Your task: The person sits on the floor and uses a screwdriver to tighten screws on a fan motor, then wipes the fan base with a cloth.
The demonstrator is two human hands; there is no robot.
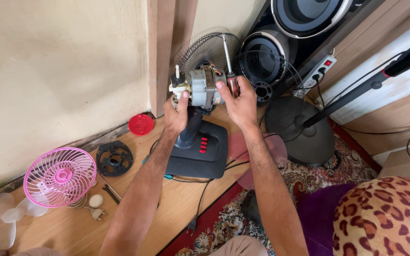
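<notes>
The left hand (175, 113) steadies the bare fan motor (204, 87) atop its dark stand (200, 149) on the wooden floor (119, 213), while the right hand (239, 102) grips the motor's other side together with, seemingly, a red-handled screwdriver (228, 64), bracing it for work.

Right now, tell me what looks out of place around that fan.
The fan motor is bare between both hands, with no casing or blades. Its wire grille leans against the wall, and a pink grille and pale blades lie loose on the floor.
</notes>
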